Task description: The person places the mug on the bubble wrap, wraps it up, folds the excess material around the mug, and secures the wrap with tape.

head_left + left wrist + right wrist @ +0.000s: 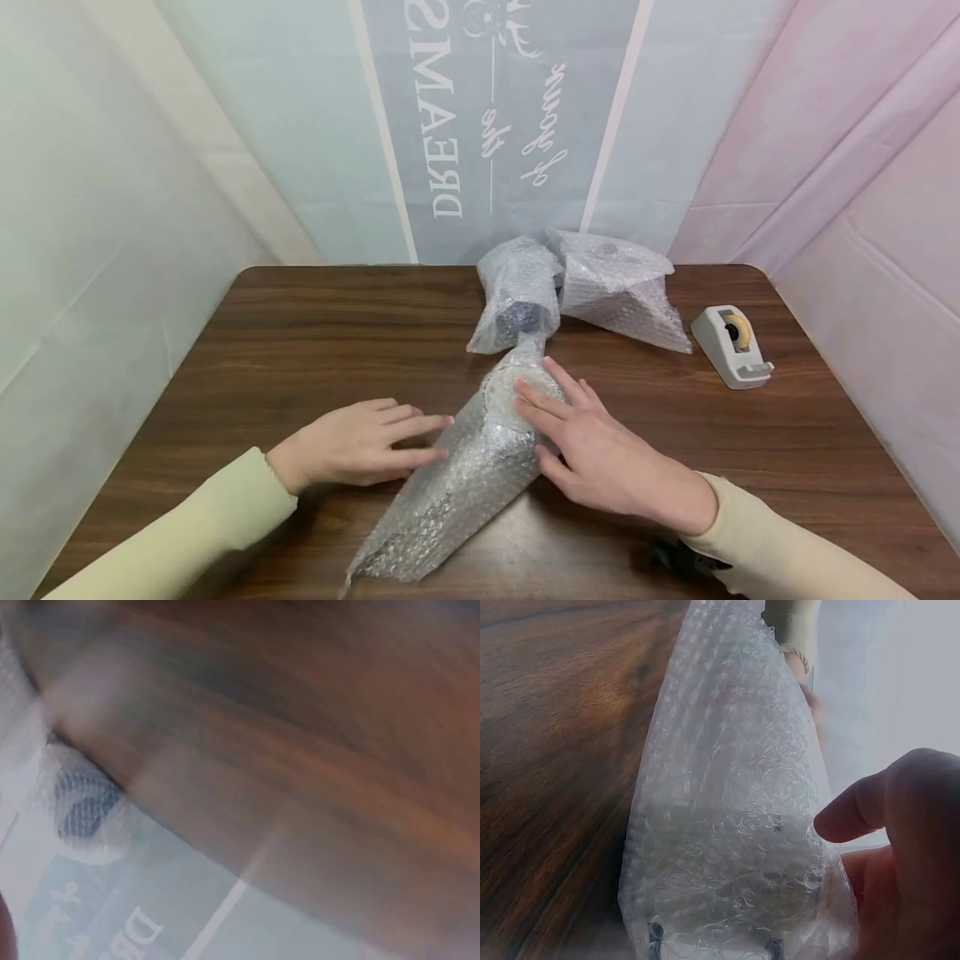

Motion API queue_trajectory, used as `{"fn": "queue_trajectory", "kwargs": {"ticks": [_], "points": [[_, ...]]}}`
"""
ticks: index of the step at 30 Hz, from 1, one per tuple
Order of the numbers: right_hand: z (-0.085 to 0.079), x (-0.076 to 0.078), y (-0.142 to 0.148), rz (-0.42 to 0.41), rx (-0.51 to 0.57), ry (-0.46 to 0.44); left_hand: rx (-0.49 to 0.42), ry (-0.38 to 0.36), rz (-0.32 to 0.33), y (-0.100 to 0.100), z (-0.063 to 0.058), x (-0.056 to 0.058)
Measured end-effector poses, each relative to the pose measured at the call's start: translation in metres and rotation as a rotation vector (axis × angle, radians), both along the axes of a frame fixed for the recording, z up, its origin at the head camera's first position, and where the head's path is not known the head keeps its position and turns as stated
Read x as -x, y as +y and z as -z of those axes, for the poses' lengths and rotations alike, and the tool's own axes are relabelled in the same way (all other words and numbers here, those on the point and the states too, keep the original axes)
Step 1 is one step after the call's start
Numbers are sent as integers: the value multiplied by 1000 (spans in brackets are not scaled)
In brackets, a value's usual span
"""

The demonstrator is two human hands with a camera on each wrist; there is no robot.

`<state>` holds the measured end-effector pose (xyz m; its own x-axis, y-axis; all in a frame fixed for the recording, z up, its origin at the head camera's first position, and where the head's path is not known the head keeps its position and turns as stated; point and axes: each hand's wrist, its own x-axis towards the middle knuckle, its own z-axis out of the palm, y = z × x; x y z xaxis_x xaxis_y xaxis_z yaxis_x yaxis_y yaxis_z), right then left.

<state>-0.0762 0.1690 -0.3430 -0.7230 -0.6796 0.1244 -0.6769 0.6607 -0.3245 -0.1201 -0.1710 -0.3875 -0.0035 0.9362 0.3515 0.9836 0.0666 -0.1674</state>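
A bubble-wrap bundle (pixel 465 483) lies diagonally on the table in the head view, its loose flat end toward the near left. A pale round-topped thing (pixel 498 396) shows through the wrap at its far end; its kind is unclear. My left hand (pixel 352 442) has its fingers extended against the bundle's left side. On the round end rests my right hand (pixel 607 454), fingers spread and nearly straight, thumb at the right side. In the right wrist view the bundle (pixel 727 765) stretches away, with dark marks near the bottom and my right hand (pixel 922 840) beside it.
Behind stand two more bubble-wrapped bundles: one with a dark thing inside (pixel 517 292), one wider (pixel 618 287). A white tape dispenser (pixel 733 350) sits at the right on the dark wooden table (pixel 337 333). Fabric walls (pixel 525 125) enclose it. The left wrist view is blurred.
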Motion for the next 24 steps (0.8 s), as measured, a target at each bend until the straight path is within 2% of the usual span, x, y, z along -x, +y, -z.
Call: {"fn": "queue_trajectory", "kwargs": {"ticks": [2,4,6,9,12,16,19,24], "points": [[0,0,0,-6,-4,1,-21,127,57,1,0,-2],[0,0,0,-10,-10,5,-42,214,103,3,-2,-3],[0,0,0,-14,-11,8,-61,239,139,5,-3,-3],[0,0,1,-20,-8,12,-93,222,141,7,-4,-1],[0,0,0,-25,-6,16,-164,102,109,6,-3,3],[0,0,0,-28,-12,16,-286,-121,49,5,-2,7],[0,0,0,-27,-16,10,-349,-257,10,6,-2,8],[1,-1,-1,-19,-22,9,-459,-417,-27,13,4,9]]}}
